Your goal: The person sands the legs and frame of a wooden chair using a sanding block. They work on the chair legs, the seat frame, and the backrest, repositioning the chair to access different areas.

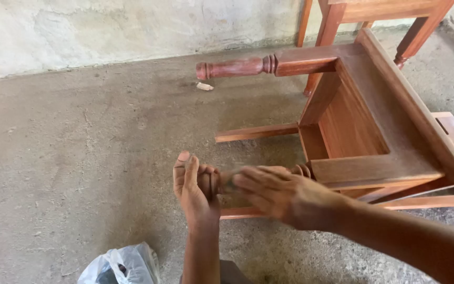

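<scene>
A reddish-brown wooden chair (374,131) lies on its side on the concrete floor, legs pointing left. My left hand (193,189) cups the end of the near turned leg (303,171), fingers pointing up. My right hand (282,194) lies over that same leg, blurred, with something small and dark under its fingers; what it is cannot be told. The far turned leg (237,67) sticks out to the left above, untouched.
A second wooden chair or table (379,16) stands at the top right by the pale wall. A white plastic bag (122,265) lies near the bottom edge. A small pale scrap (204,86) lies on the floor.
</scene>
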